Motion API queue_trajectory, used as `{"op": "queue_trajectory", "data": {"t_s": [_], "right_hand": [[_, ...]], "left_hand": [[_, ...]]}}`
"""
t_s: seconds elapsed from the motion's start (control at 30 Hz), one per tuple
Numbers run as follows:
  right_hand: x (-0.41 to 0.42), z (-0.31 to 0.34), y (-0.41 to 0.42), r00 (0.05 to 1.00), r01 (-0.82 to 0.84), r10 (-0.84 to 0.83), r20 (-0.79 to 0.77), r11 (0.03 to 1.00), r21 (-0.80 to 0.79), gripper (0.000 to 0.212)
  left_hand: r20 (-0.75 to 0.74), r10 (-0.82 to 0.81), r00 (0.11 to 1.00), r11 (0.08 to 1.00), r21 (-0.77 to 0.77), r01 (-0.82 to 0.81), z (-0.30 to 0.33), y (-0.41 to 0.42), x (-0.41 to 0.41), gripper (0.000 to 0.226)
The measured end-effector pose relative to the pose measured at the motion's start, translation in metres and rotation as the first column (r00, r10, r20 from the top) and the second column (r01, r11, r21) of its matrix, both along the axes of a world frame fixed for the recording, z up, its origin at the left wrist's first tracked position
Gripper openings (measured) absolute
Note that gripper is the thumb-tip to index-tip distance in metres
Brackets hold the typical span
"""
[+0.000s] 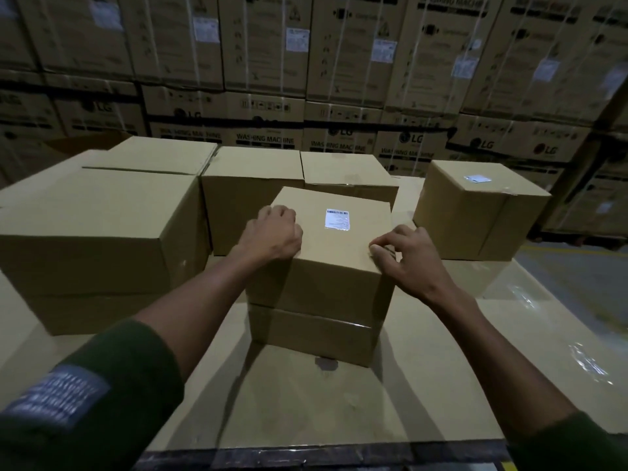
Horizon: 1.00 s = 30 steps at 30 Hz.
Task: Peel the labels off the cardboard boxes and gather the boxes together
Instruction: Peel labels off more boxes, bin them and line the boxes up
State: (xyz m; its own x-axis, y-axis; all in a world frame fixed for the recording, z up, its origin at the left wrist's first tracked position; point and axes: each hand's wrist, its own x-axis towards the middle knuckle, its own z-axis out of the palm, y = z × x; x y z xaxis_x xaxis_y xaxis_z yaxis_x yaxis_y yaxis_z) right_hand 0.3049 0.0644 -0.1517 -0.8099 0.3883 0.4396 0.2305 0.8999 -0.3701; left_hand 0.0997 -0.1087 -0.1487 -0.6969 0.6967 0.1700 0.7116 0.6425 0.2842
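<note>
Nearest the camera, two forearms in dark green sleeves reach forward over a flat cardboard sheet (306, 402) that covers the work surface; the left sleeve (85, 385) carries a blurred printed patch. Both arms stretch out nearly straight and converge on the top box (326, 263) of a two-high stack in the middle, which sits on a lower box (312, 334) of about the same footprint.

The left hand (275, 232) rests knuckles-up on the top box's left upper edge, its fingers curled down over the far-left corner, gripping that edge. The right hand (407, 253) is at the box's right upper edge, wrist bent, thumb and forefinger pinched together right at the near-right corner while the other fingers arch loosely above; whether it pinches the cardboard edge or something on it cannot be told.

On the top face, between the hands and nearer the far side, a white barcode label (337, 219) lies flat, apart from both hands.

To the left stands a large box (85, 232), with two medium boxes (251, 185) side by side behind the stack. Well apart to the right, a lone box (475, 212) bears a small white label (477, 179) on its top. Beyond, stacked washing machine cartons (265, 137) form a wall.
</note>
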Motion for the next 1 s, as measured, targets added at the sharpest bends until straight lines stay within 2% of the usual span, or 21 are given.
{"op": "queue_trajectory", "data": {"t_s": [0.1,0.3,0.47,0.6,0.7,1.0], "right_hand": [[-0.011,0.01,0.005,1.0,-0.015,0.015,0.027,1.0,0.016,0.023],[-0.059,0.032,0.009,0.994,-0.069,0.071,0.086,0.997,-0.024,0.028],[-0.094,0.041,0.007,0.968,-0.097,0.067,0.242,0.989,0.113,0.035],[-0.109,0.05,0.0,0.905,-0.174,0.057,0.421,0.954,0.243,0.052],[-0.115,0.058,-0.007,0.86,-0.214,0.034,0.508,0.93,0.3,0.056],[-0.118,0.073,0.004,0.786,-0.316,0.08,0.613,0.904,0.288,0.053]], "left_hand": [[-0.02,-0.006,1.0,0.997,-0.074,0.005,-0.006,-0.004,-0.002,0.052],[-0.055,0.025,0.998,1.0,-0.005,-0.026,-0.013,-0.024,0.01,0.053],[-0.034,0.056,0.998,0.997,0.054,-0.055,-0.017,-0.043,0.027,0.052],[-0.044,0.073,0.996,0.995,0.073,-0.07,-0.018,-0.048,0.036,0.052],[-0.044,0.077,0.996,0.993,0.088,-0.073,-0.017,-0.049,0.04,0.053],[-0.079,0.066,0.995,0.997,0.054,-0.062,-0.016,-0.046,0.039,0.053]]}}
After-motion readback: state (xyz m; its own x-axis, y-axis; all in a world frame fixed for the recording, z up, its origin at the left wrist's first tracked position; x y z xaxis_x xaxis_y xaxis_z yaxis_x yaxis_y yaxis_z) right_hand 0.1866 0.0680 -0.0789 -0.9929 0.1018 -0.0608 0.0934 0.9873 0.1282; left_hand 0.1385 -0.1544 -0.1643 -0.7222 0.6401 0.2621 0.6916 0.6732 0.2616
